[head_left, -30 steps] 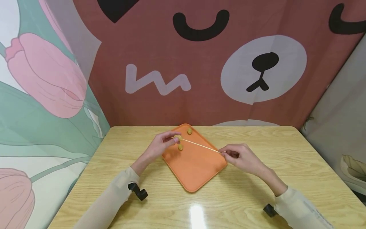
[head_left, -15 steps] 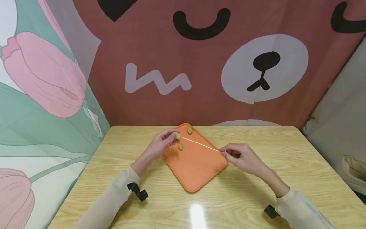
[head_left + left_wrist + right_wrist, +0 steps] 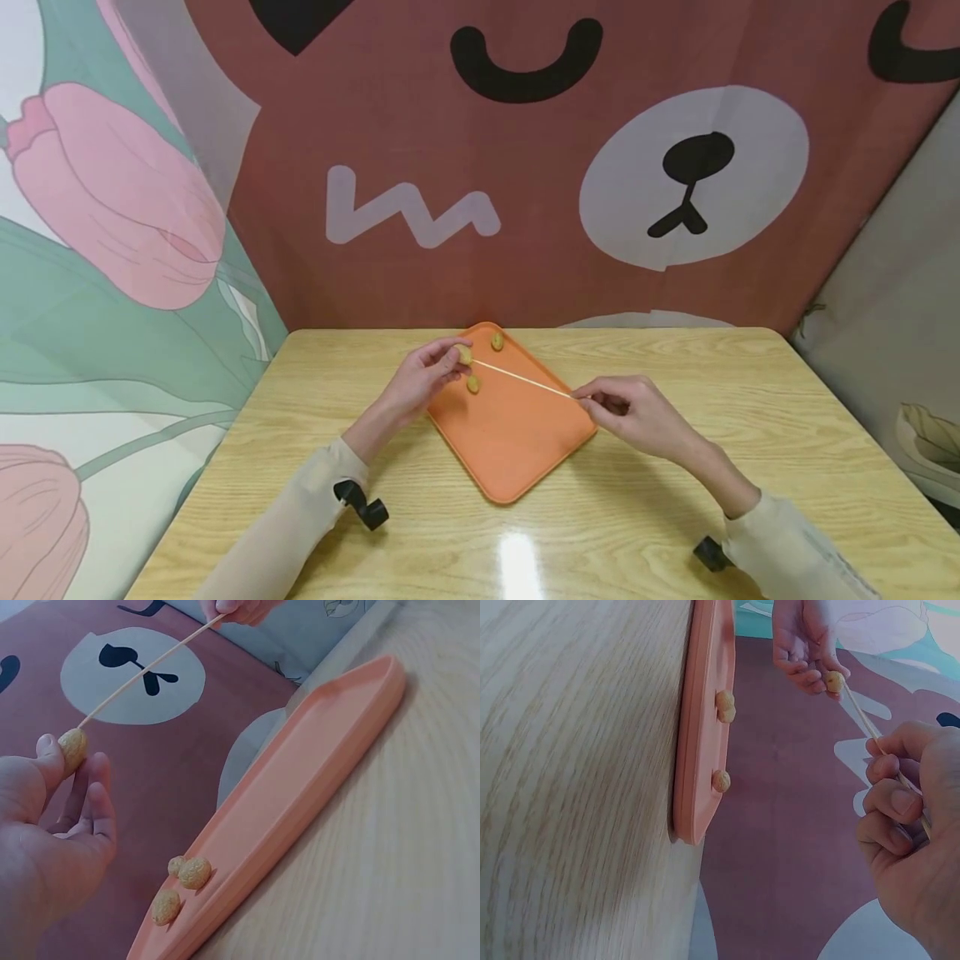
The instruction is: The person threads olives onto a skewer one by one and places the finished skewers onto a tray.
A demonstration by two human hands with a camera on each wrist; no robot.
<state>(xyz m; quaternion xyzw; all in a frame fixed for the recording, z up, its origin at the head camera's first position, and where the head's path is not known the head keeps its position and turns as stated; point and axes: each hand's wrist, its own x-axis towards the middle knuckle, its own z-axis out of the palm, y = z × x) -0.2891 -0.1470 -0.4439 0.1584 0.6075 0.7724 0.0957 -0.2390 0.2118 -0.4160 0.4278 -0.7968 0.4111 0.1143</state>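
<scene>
Between its thumb and fingers my left hand (image 3: 420, 382) pinches an unshelled peanut (image 3: 73, 750) above the tray's far left part. My right hand (image 3: 637, 412) grips a thin wooden skewer (image 3: 521, 379), whose far tip meets the peanut's end; how deep it goes in cannot be seen. In the right wrist view the skewer runs through the curled fingers (image 3: 900, 799). Two more peanuts lie on the orange tray (image 3: 510, 450): one peanut (image 3: 497, 342) near the far corner, the other peanut (image 3: 472, 384) just below the left hand.
The tray sits cornerwise on a wood-grain table (image 3: 360, 550). A reddish cloth with a printed bear (image 3: 525, 167) hangs behind the far edge, and a floral cloth (image 3: 120, 208) hangs on the left. Each sleeve carries a black wrist mount (image 3: 363, 504).
My left hand has shifted slightly up and left with the peanut, its thumb changing place on the shell. The skewer and right hand stay nearly still. The tray peanuts have not moved.
</scene>
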